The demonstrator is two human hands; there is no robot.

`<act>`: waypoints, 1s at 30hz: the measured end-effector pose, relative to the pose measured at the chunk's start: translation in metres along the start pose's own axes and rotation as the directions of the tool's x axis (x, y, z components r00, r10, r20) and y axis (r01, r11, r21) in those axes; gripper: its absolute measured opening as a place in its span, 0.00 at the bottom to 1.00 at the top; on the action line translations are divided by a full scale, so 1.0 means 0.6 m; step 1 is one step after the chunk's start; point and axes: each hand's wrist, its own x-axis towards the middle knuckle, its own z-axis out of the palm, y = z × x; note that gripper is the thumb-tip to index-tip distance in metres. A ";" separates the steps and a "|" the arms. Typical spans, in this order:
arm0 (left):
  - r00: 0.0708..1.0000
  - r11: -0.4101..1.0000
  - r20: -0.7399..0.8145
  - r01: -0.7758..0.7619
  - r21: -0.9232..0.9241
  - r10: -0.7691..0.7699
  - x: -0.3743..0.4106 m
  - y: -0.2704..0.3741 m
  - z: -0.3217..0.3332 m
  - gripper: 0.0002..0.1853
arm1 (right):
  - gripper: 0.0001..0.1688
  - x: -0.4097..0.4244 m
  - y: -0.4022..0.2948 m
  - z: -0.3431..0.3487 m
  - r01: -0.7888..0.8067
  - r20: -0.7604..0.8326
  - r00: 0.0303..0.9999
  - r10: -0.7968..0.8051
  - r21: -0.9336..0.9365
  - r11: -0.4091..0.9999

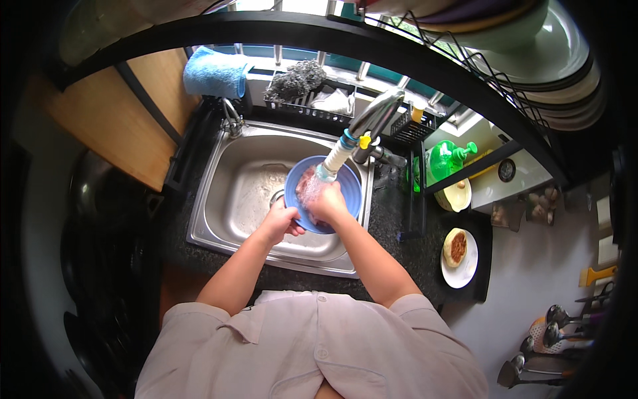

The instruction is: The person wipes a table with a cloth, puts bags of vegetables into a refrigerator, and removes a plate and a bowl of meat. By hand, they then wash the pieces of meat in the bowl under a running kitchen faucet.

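My left hand [281, 222] grips the near left rim of a blue bowl [353, 192], which it holds over the right side of a stainless steel sink [234, 199]. Inside the bowl lies pinkish raw meat [306, 183], partly covered by water and by my fingers. My right hand [327, 202] is down in the bowl on the meat; its fingertips are hidden, so its grip does not show. Water runs into the bowl from the white nozzle [339, 154] of a chrome faucet [377, 114] just above.
A black dish rack frame [279, 27] arches over the sink, with stacked plates [563, 90] at upper right. Behind the sink, a black basket [309, 110] holds steel wool [296, 80]. A green soap bottle [443, 162] and a white plate [461, 274] with a browned bun [455, 248] stand to the right.
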 end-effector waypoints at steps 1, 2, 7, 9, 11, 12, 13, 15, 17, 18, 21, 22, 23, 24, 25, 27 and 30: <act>1.000 1.000 0.012 0.022 0.012 -0.022 -0.001 0.001 0.002 0.18 | 0.19 0.004 -0.013 -0.001 -0.066 0.060 0.997 0.057 0.164 0.984; 1.000 1.000 -0.006 0.001 0.000 -0.001 -0.014 0.007 0.001 0.19 | 0.18 -0.016 -0.068 -0.038 -0.164 0.188 0.978 0.086 0.456 0.875; 1.000 1.000 -0.015 0.010 -0.019 -0.010 -0.025 0.027 -0.028 0.21 | 0.20 0.000 -0.027 -0.083 -0.217 0.328 0.940 -0.092 0.786 0.579; 1.000 1.000 -0.019 -0.006 -0.019 0.006 -0.026 0.022 -0.042 0.21 | 0.23 -0.005 -0.035 -0.101 -0.137 0.329 0.937 -0.115 0.652 0.745; 0.998 1.000 -0.052 -0.020 -0.016 0.020 -0.035 0.022 -0.041 0.19 | 0.25 -0.017 -0.063 -0.117 -0.070 0.345 0.937 -0.055 0.340 0.938; 0.999 1.000 -0.050 -0.017 -0.013 0.016 -0.036 0.021 -0.036 0.19 | 0.26 -0.010 -0.053 -0.104 0.040 0.258 0.962 -0.093 0.203 0.978; 0.999 1.000 -0.052 -0.013 -0.013 0.013 -0.037 0.020 -0.032 0.18 | 0.25 -0.009 -0.052 -0.087 0.119 0.169 0.974 -0.149 0.177 0.977; 1.000 1.000 -0.006 -0.020 0.011 0.020 -0.038 0.019 -0.018 0.18 | 0.24 -0.007 -0.049 -0.047 0.269 -0.004 0.963 -0.271 0.103 0.957; 1.000 1.000 0.010 -0.019 -0.008 0.019 -0.039 0.015 -0.011 0.17 | 0.19 0.011 -0.032 -0.015 0.235 0.066 0.968 -0.243 0.110 0.966; 1.000 0.999 -0.008 -0.020 -0.045 0.020 -0.040 0.013 -0.015 0.16 | 0.18 0.005 -0.051 -0.017 0.137 0.167 0.970 -0.178 0.232 0.963; 1.000 0.998 -0.024 -0.016 -0.058 0.015 -0.041 0.016 -0.022 0.16 | 0.14 0.004 -0.083 -0.045 -0.231 0.399 0.915 0.056 0.407 0.884; 1.000 0.998 -0.026 -0.008 -0.056 0.006 -0.040 0.017 -0.025 0.17 | 0.12 0.009 -0.071 -0.044 -0.237 0.365 0.929 0.059 0.466 0.852; 1.000 0.999 -0.029 0.001 -0.055 -0.002 -0.039 0.018 -0.028 0.18 | 0.11 0.011 -0.061 -0.046 -0.240 0.330 0.942 0.065 0.524 0.817; 0.999 0.998 -0.037 0.000 -0.069 -0.003 -0.039 0.016 -0.033 0.18 | 0.09 0.002 -0.066 -0.063 -0.219 0.313 0.950 0.017 0.626 0.748; 0.999 0.997 -0.040 -0.003 -0.081 0.000 -0.038 0.018 -0.037 0.18 | 0.08 0.005 -0.062 -0.072 -0.171 0.320 0.943 -0.094 0.705 0.689; 0.999 0.994 -0.050 -0.011 -0.107 0.005 -0.038 0.019 -0.042 0.19 | 0.10 -0.002 -0.076 -0.115 -0.222 0.470 0.883 0.008 0.403 0.888; 0.997 0.993 -0.066 -0.049 -0.103 0.042 -0.048 0.032 -0.032 0.17 | 0.20 -0.033 -0.078 -0.122 0.284 0.448 0.834 -0.323 0.154 0.946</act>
